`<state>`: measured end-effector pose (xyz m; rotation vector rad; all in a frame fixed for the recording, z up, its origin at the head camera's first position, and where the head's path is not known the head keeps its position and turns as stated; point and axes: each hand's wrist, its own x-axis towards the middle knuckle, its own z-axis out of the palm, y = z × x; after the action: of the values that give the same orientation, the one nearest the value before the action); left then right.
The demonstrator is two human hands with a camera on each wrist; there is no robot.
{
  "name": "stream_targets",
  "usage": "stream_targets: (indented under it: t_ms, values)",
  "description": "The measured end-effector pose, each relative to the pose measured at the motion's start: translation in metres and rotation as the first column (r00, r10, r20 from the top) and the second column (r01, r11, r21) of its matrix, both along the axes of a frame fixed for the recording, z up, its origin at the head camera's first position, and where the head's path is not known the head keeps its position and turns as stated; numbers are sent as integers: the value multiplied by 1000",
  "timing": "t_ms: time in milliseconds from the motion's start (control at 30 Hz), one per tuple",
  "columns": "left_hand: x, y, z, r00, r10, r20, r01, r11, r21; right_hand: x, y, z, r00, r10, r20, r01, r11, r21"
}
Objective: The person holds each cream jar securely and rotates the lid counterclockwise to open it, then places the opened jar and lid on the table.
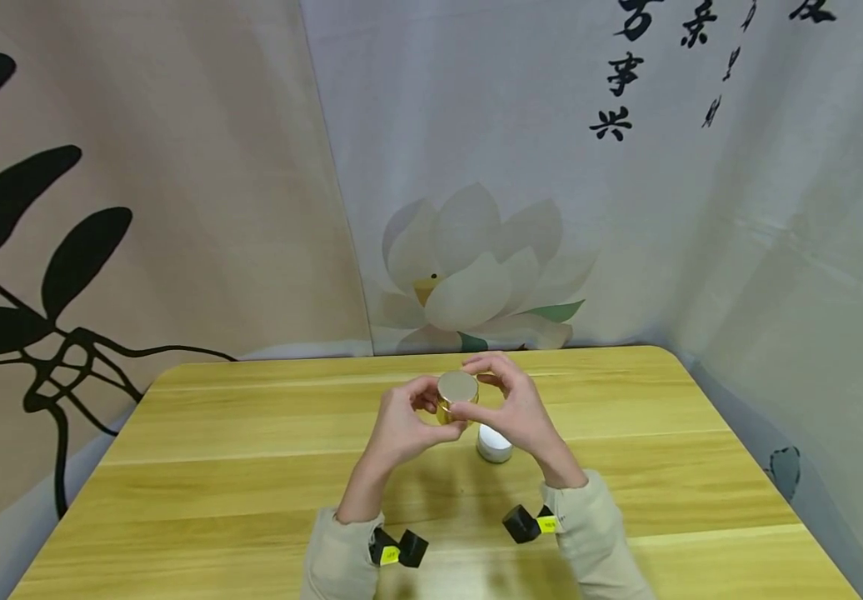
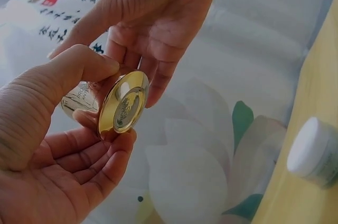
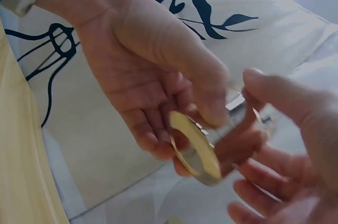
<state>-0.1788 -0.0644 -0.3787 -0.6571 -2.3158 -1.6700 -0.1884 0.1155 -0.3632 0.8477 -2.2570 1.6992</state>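
Both hands hold a small gold cosmetic jar above the table, its round, shiny flat end facing up in the head view. From the left wrist, the gold end shows a round label in its middle, and printed lettering appears on the side. My left hand grips the jar from the left between thumb and fingers. On the other side, my right hand has its thumb against the front and its fingers bent around the far side. The right wrist view blurs the jar's gold rim.
A white-lidded jar stands on the wooden table, just below and behind the right hand. Printed cloth curtains hang behind and beside the table. Each wrist carries a small black camera.
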Motion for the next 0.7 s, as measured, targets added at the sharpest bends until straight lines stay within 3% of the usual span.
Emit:
stream_targets:
  t_ms: [200,300,500,700]
  values:
    - [0,-1,1,1000,-17,14,17,1000,9,0,4,1,995,97,-29,-95,994,46]
    - [2,0,4,999,-21,27,20,1000,13,0,2,-1,997,70,-33,-68,996,50]
    - [0,-1,-1,999,-21,25,20,1000,19,1,-3,-1,1000,-19,4,19,1000,18]
    - [1,-2,0,1000,-18,21,18,1000,15,1,1,-2,998,39,-42,-37,999,39]
